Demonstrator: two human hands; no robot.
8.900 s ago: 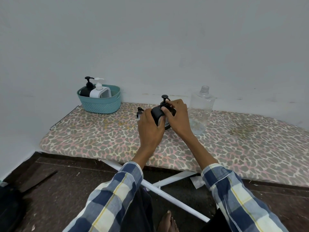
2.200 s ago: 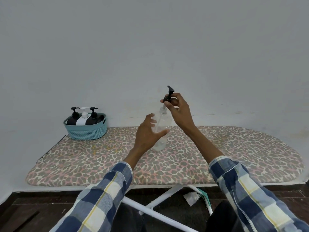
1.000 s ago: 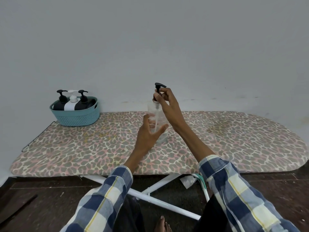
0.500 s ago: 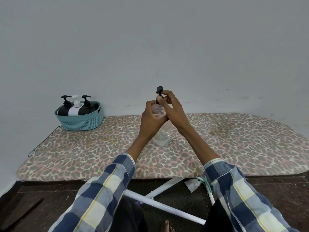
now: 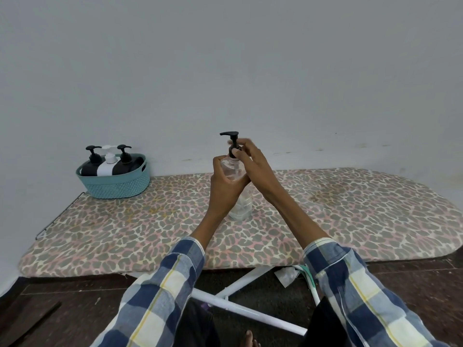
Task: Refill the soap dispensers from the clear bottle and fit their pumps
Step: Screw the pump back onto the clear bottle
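Your left hand point(image 5: 223, 182) is wrapped around the upper body of the clear bottle point(image 5: 240, 199), which stands upright on the leopard-print ironing board point(image 5: 350, 209) directly in front of you. Your right hand point(image 5: 253, 159) reaches in from the other side and pinches the collar of the black pump point(image 5: 231, 141) sitting on the bottle's neck, its nozzle pointing toward your left. Your left hand and wrist cover most of the bottle's near side, so only its shoulder and its base show past them; how far the pump is screwed down you cannot tell from here. Well to the left of your left hand, at the far end of the board against the wall, sits a teal basket point(image 5: 117, 184) holding three dispensers side by side with their pumps on: a black dispenser point(image 5: 88, 169), a white dispenser point(image 5: 105, 169) and a second black dispenser point(image 5: 127, 165). Below your forearms, under the board's near edge, the white legs point(image 5: 250, 311) of the board cross over the dark floor, with a scrap of crumpled plastic point(image 5: 286, 275) just beside your right sleeve point(image 5: 350, 296).
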